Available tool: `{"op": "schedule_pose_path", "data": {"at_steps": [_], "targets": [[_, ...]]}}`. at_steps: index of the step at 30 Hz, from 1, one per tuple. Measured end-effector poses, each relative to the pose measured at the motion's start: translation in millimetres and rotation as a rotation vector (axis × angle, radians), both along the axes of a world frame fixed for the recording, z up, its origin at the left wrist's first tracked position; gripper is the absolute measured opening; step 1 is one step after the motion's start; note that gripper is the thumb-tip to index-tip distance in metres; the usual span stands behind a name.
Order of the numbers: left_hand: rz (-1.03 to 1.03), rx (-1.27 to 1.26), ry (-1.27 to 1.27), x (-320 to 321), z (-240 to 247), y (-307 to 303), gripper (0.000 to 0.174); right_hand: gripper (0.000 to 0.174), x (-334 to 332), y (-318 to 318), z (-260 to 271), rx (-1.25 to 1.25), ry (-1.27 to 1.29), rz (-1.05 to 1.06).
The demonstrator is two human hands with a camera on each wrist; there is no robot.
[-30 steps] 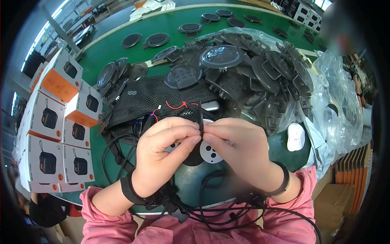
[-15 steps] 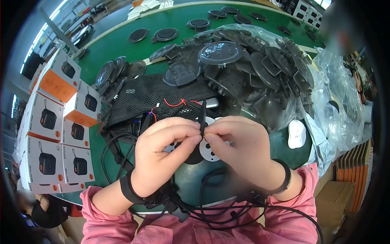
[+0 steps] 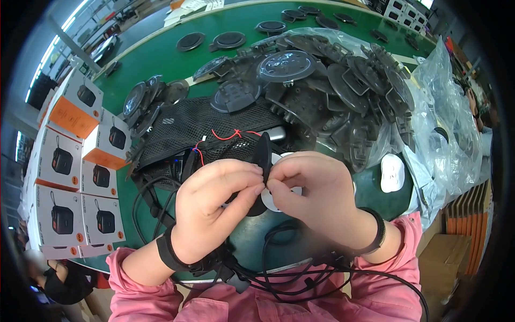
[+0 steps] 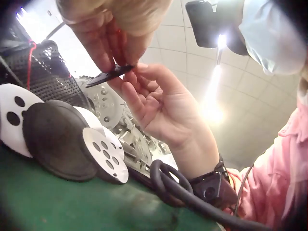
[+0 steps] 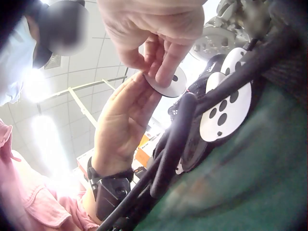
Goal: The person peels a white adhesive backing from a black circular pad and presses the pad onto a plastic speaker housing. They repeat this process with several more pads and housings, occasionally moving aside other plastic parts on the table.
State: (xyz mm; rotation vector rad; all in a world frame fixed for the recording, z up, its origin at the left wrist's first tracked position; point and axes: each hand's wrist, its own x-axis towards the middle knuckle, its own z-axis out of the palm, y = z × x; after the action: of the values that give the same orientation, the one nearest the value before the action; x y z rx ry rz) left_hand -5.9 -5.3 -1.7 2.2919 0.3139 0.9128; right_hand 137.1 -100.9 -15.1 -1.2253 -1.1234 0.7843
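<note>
Both hands meet over the near middle of the table, at a thin rounded pad (image 3: 263,153). One face of the pad is black; the other, seen in the right wrist view, is white with a dark hole (image 5: 175,78). My left hand (image 3: 214,196) pinches its lower part between thumb and fingers. The right hand (image 3: 316,188) pinches at the opposite side, thumb and fingertips on the pad's edge. Below the hands lie more pads, a black one (image 4: 57,139) and white ones with dark holes (image 4: 103,154), overlapping on the green table.
Dark round plastic covers (image 3: 332,91) are heaped behind the hands, beside a black mesh pouch (image 3: 214,123). Product boxes (image 3: 61,155) stack up on the left. Clear plastic bags (image 3: 440,134) and a white pad (image 3: 392,173) lie on the right. Black cables (image 3: 279,279) run along the front edge.
The pad, almost edge-on a second ago, has turned so more of its dark face shows. Both hands keep pinching it in nearly the same spot; the head view has shifted slightly.
</note>
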Motion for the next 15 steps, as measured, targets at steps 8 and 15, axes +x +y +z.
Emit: {"op": "schedule_pose_path", "data": {"at_steps": [8,15], "targets": [[-0.050,-0.282,-0.006,-0.4,-0.1,-3.5,0.013,0.007,1.0,0.5,0.6,0.036,-0.074,-0.012],[-0.015,-0.123,-0.043,-0.2,-2.7,3.1,0.013,0.004,0.7,0.7,-4.2,-0.036,0.105,0.023]]}}
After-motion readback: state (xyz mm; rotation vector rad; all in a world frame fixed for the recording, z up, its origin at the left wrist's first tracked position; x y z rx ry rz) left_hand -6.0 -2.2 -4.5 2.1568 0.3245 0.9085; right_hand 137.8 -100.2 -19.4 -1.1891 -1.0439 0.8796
